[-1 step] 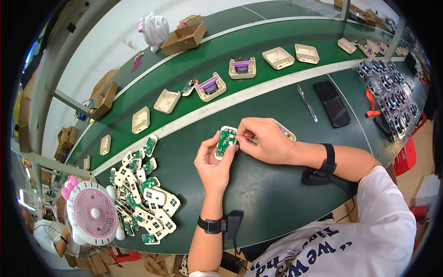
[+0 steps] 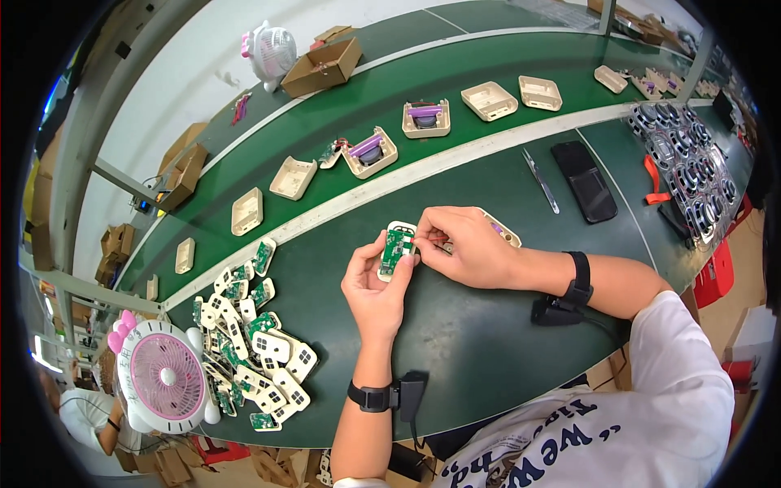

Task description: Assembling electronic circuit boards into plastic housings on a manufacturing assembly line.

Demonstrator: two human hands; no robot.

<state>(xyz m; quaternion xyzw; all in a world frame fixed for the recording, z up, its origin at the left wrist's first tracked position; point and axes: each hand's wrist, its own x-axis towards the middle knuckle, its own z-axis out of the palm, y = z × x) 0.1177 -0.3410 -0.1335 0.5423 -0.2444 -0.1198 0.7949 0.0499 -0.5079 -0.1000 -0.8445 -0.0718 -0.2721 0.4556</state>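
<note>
My left hand (image 2: 376,286) grips a cream cover with a green circuit board (image 2: 397,250) on it, thumb along its right edge. My right hand (image 2: 468,248) is closed in a pinch at the board's right side, on a thin red wire (image 2: 416,241). The wire's end and the fingertips' exact contact are too small to make out. Behind the right hand a cream casing (image 2: 511,237) shows in part, with a bit of purple inside; the hand hides the rest.
Left of my hands lies a heap of cream covers with boards (image 2: 272,347), beside a pink-and-white fan (image 2: 167,376). Tweezers (image 2: 541,180) and a black phone (image 2: 584,182) lie to the right, before a stack of speakers (image 2: 683,163). Beyond, cream casings (image 2: 294,177) stand along a green belt (image 2: 342,106).
</note>
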